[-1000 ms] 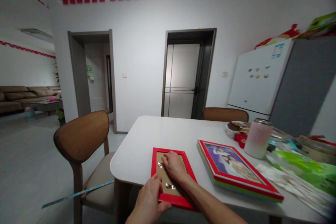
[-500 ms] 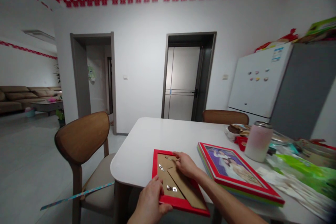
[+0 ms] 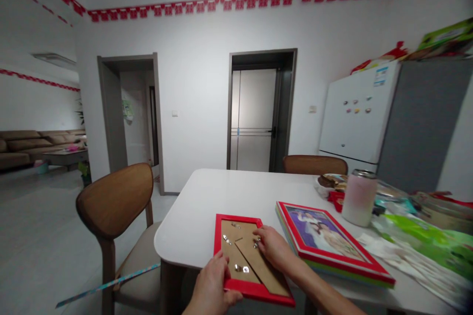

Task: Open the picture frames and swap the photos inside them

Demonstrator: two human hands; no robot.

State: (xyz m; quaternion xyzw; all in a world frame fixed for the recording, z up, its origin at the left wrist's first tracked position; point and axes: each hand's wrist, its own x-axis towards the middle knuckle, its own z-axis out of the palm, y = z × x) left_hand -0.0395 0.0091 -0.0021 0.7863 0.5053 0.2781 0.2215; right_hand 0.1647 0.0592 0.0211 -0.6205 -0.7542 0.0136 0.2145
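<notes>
A red picture frame lies back side up at the near edge of the table, its brown backing board and folding stand showing. Several small metal clips sit on the backing. My left hand grips the frame's near left corner, thumb and fingers closed on the red border. At the frame's right side, my right hand has its fingertips on a metal clip near the border. Just right of it rests a stack of picture frames, the top one red with a photo of people.
A pink and white tumbler, a green plastic package and white gloves or cloth occupy the right side of the white table. Wooden chairs stand at left and behind. A patterned strip crosses the left chair.
My right hand has moved from the frame's far edge to the clip on its right side. My left hand keeps its hold on the near left corner.
</notes>
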